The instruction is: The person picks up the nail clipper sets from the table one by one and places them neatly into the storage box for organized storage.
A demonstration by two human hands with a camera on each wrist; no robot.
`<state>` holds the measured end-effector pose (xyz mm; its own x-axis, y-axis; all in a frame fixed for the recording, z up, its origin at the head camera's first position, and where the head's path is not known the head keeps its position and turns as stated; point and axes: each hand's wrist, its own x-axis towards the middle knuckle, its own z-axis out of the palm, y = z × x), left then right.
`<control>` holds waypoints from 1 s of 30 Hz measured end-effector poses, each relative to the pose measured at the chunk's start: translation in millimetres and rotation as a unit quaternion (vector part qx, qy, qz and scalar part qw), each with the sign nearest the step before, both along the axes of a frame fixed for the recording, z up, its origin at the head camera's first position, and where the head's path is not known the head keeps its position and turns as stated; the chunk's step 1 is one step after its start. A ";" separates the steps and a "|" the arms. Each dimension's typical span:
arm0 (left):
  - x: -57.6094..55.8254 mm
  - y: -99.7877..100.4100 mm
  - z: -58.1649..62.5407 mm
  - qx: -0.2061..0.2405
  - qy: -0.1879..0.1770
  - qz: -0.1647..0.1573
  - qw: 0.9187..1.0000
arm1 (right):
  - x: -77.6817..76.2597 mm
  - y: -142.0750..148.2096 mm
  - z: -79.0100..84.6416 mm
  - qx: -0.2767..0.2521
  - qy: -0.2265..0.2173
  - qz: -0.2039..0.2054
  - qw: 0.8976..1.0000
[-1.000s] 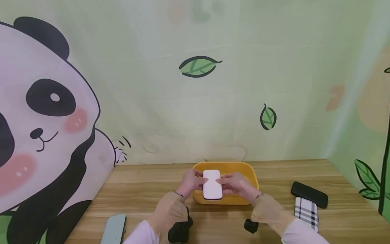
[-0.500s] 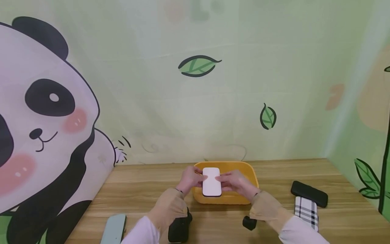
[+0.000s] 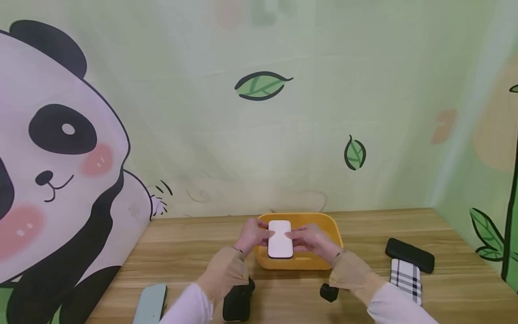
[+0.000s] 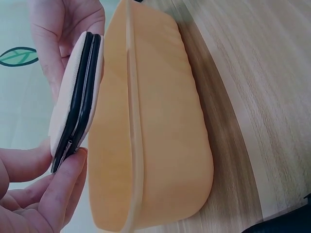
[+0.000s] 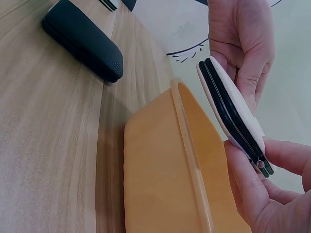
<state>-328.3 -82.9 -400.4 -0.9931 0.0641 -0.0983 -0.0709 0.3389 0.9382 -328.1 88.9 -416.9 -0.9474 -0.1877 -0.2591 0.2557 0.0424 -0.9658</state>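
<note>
A slim white zip-up glasses case (image 3: 280, 239) with a black zipped edge is held up over an orange-yellow plastic bin (image 3: 315, 264). My left hand (image 3: 252, 235) pinches its left side, thumb on the white face. On the right side my right hand (image 3: 312, 240) pinches it the same way. The left wrist view shows the case (image 4: 63, 107) edge-on and tilted, its zip closed along the visible edge. A small zip pull (image 5: 260, 164) shows at the near end in the right wrist view. The bin's inside is partly hidden behind the hands and case.
A black zip case (image 3: 236, 303) lies in front of the bin, below my left forearm. A grey-blue case (image 3: 149, 303) is at front left. Another black case (image 3: 409, 255) and a plaid case (image 3: 406, 279) touch at right. The patterned backdrop (image 3: 202, 135) rises behind the table.
Both hands and the white glasses case have shifted slightly up and left in the head view, which has also moved a little. The grip looks the same; the other cases stay put.
</note>
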 end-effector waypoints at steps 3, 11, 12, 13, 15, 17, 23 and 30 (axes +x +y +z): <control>-1.8 -0.1 -0.6 0.000 0.001 -0.001 1.000 | -0.9 -0.6 0.4 0.002 0.000 -0.002 1.000; -1.6 -1.2 -2.1 -0.002 0.014 -0.001 1.000 | -2.5 -1.6 -2.5 0.007 -0.003 -0.007 1.000; -1.5 -1.3 -2.3 -0.004 0.015 -0.001 1.000 | -2.8 -1.7 -3.1 0.007 -0.003 -0.008 1.000; -1.7 -1.3 -2.6 -0.004 0.016 0.000 1.000 | -2.9 -2.0 -3.2 0.006 -0.002 -0.008 1.000; -1.7 -1.1 -2.8 -0.005 0.017 0.002 1.000 | -3.4 -2.3 -3.5 0.002 -0.001 -0.007 1.000; -1.6 -1.0 -2.9 -0.008 0.018 0.004 1.000 | -3.9 -2.6 -3.8 -0.004 -0.002 -0.006 1.000; -1.7 -0.9 -4.3 -0.010 0.018 0.005 1.000 | -5.0 -2.7 -4.3 -0.013 -0.008 -0.004 1.000; -2.3 -0.3 -2.3 -0.017 0.019 0.008 1.000 | -5.1 -1.9 -4.9 -0.021 -0.001 -0.003 1.000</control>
<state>-330.6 -83.2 -402.7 -0.9970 0.0454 -0.0631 -0.0418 0.3704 0.9279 -333.2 87.0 -421.8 -0.9483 -0.1920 -0.2528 0.2575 0.0005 -0.9663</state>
